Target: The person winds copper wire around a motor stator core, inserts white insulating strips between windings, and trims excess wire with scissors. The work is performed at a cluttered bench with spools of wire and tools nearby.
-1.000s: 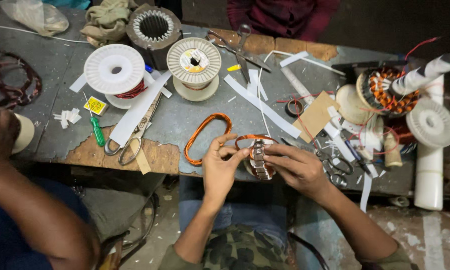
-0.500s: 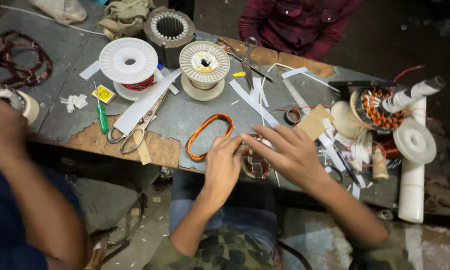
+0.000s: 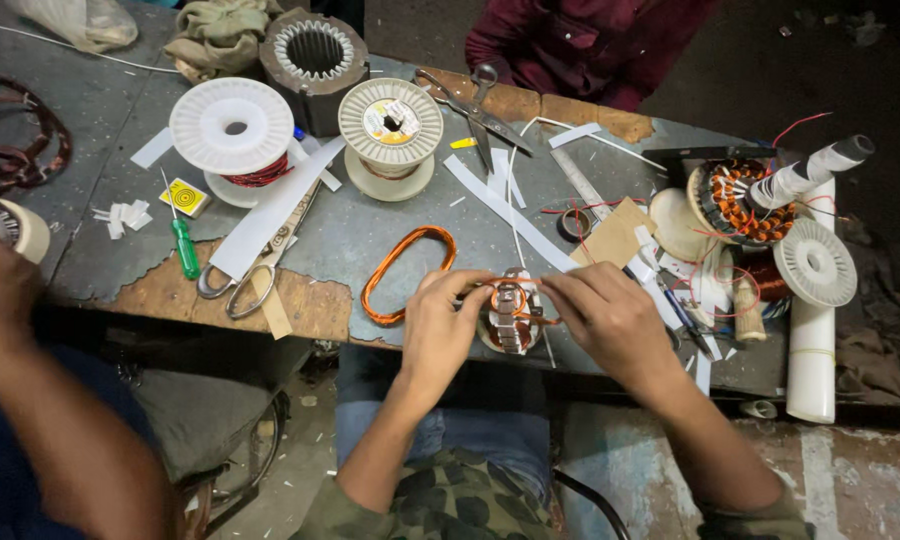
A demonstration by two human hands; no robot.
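The left hand [image 3: 440,325] and the right hand [image 3: 610,320] meet over a small motor core [image 3: 510,315] at the near edge of the counter [image 3: 390,240]. Both have their fingers curled in, fingertips pinching copper wire at the top of the core; the left grips from the 9 o'clock side, the right from 3 o'clock. The core stands between the two thumbs, touching both hands.

Just at 10 o'clock from the left hand lies a loose copper wire loop [image 3: 405,272], flat on the counter. Farther out at 11 o'clock stands a cream wire spool [image 3: 390,125], and beyond it at 10 o'clock a white spool [image 3: 232,128] with red wire beneath. Near the counter's chipped edge at 9 o'clock lie scissors [image 3: 245,280] and a green screwdriver [image 3: 185,245]. A second pair of scissors [image 3: 475,105] lies at 12 o'clock. At 2 o'clock from the right hand sits a wound copper motor part [image 3: 735,205], with white tubes beside it. Another person's arm [image 3: 40,400] fills the lower left corner.
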